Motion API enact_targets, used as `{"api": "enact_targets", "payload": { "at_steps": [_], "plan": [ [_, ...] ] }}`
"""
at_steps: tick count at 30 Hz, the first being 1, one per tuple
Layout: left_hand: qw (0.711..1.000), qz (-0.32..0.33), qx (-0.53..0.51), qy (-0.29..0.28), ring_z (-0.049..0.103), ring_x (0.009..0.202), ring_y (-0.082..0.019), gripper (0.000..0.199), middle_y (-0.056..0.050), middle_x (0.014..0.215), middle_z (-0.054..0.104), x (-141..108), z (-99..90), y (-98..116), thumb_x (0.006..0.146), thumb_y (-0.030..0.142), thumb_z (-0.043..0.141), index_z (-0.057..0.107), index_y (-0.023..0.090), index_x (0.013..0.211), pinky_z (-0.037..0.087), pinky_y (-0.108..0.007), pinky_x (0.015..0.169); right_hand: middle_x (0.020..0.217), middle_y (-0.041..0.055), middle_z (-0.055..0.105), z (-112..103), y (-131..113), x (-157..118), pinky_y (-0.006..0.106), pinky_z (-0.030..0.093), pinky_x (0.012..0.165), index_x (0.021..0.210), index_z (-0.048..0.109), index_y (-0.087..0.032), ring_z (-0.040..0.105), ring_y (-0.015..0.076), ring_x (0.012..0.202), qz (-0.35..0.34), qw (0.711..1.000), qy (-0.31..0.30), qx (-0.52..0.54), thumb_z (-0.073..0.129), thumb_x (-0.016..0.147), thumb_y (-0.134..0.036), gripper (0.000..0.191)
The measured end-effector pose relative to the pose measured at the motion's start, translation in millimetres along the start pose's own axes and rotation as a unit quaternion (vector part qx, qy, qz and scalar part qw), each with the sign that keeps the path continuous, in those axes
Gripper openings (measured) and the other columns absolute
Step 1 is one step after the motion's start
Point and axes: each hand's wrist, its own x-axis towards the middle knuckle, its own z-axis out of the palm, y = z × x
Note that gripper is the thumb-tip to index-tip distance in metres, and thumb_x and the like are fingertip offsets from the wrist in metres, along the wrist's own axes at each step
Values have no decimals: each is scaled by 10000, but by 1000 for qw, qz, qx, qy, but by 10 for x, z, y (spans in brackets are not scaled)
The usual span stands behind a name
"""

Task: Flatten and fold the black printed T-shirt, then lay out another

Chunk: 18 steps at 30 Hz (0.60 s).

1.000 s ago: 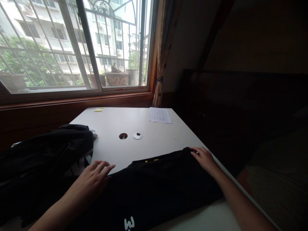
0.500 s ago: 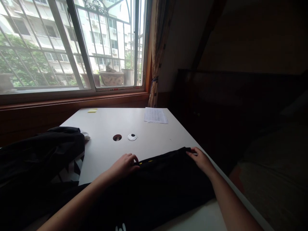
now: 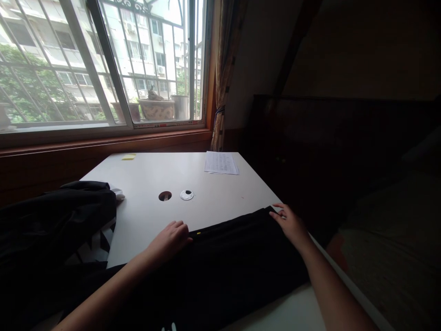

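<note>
The black cloth (image 3: 241, 262) lies across the near part of the desk (image 3: 144, 177), its far edge slanting up to the right. The left hand (image 3: 175, 236) is closed, fingers curled over that edge beside a small yellow mark (image 3: 198, 233). The right hand (image 3: 292, 227) is partly open at the far right corner, thumb and forefinger parted, with no firm grip to be seen.

To handle the cloth well, both hands should draw the edge gently outward at one height, keeping it taut and the layers in line; pulling from one side only would likely skew it. A light sweep of the palm should flatten ripples, though the dark fabric makes them hard to see.

At left, a black bundle (image 3: 86, 207) crowds the cloth and could drag on it; where the two divide, I cannot tell. Farther off are a hole (image 3: 165, 196), its round cover (image 3: 187, 195), papers (image 3: 221, 163) and a yellow note (image 3: 128, 156), all apart from the cloth.
</note>
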Motion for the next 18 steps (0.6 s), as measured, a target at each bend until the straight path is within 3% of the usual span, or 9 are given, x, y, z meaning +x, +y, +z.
{"api": "enact_targets", "payload": {
  "at_steps": [6, 10, 14, 18],
  "plan": [
    [997, -64, -18, 27, 581, 744, -200, 307, -36, 843, 649, -17, -29, 74, 1031, 405, 334, 551, 238, 891, 482, -312, 658, 924, 59, 687, 89, -86, -4, 338, 498, 681, 1248, 598, -258, 671, 238, 769, -25, 999, 32, -36, 520, 890, -587, 492],
    [997, -74, 25, 20, 602, 725, -200, 255, -44, 832, 665, 7, -4, 87, 1026, 363, 343, 535, 242, 908, 478, -304, 645, 1005, 83, 718, 196, -101, 30, 360, 506, 721, 1190, 610, -265, 687, 268, 853, -55, 994, 33, -94, 491, 913, -510, 389],
    [996, -70, 47, 13, 632, 799, -219, 150, -81, 945, 684, 30, 18, 81, 995, 307, 426, 548, 222, 1015, 498, -322, 688, 1183, 97, 698, 300, -77, 45, 392, 516, 779, 1183, 605, -278, 667, 299, 1016, -98, 983, 16, -156, 475, 926, -417, 320],
    [997, -65, 50, 11, 651, 876, -234, 197, -89, 1007, 696, 23, 11, 68, 1018, 316, 401, 565, 220, 1073, 523, -348, 747, 1115, 97, 691, 278, -21, 38, 382, 511, 724, 1250, 587, -282, 668, 283, 925, -100, 977, 31, -185, 486, 929, -429, 368]
  ]
}}
